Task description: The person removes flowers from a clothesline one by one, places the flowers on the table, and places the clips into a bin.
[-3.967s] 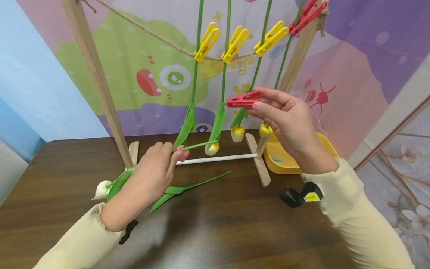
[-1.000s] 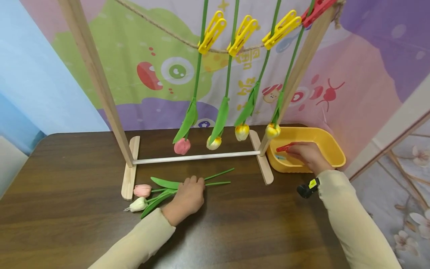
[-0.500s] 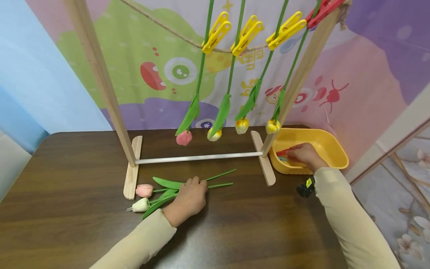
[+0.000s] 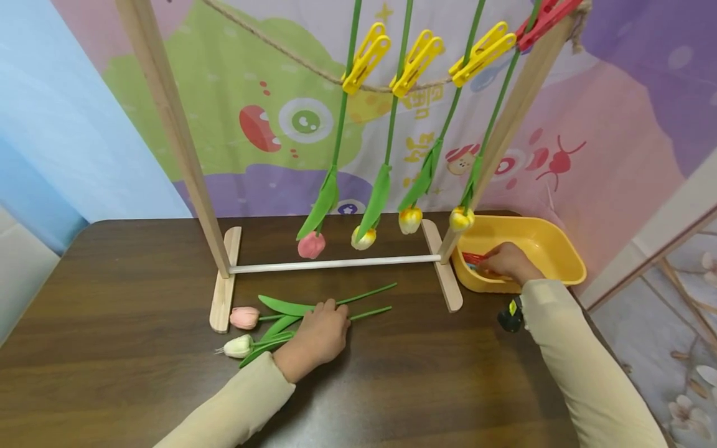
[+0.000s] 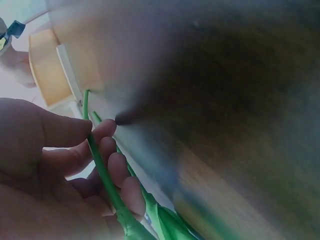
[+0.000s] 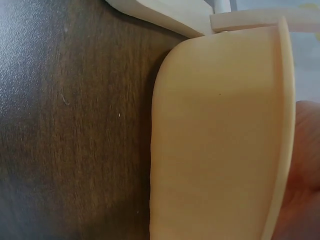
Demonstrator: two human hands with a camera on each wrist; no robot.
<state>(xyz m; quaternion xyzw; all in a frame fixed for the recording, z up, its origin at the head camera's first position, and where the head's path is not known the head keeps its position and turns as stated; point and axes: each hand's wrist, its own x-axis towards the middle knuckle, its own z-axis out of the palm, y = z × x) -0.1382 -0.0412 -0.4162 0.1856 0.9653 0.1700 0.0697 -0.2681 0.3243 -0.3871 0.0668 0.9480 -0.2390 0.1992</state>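
In the head view my left hand (image 4: 320, 330) lies over two artificial tulips on the table, a pink tulip (image 4: 244, 318) and a white tulip (image 4: 238, 346). The left wrist view shows the thumb and fingers pinching a green stem (image 5: 102, 172), with a second stem behind the fingers. My right hand (image 4: 508, 261) reaches down into a yellow basin (image 4: 551, 246). Its fingertips are at a red clothespin (image 4: 473, 257), next to a bluish clothespin (image 4: 472, 266). In the right wrist view the basin's wall (image 6: 220, 130) hides most of that hand.
A wooden rack (image 4: 187, 143) with a white crossbar (image 4: 336, 264) stands behind the tulips. From its rope (image 4: 269, 40) several tulips hang upside down, clipped by yellow clothespins (image 4: 366, 59) and a red one (image 4: 546, 23). A patterned cloth (image 4: 224, 81) backs the scene.
My left hand has brought the white tulip down beside the pink one on the table. My right hand has carried the red clothespin from in front of the rack down into the basin.
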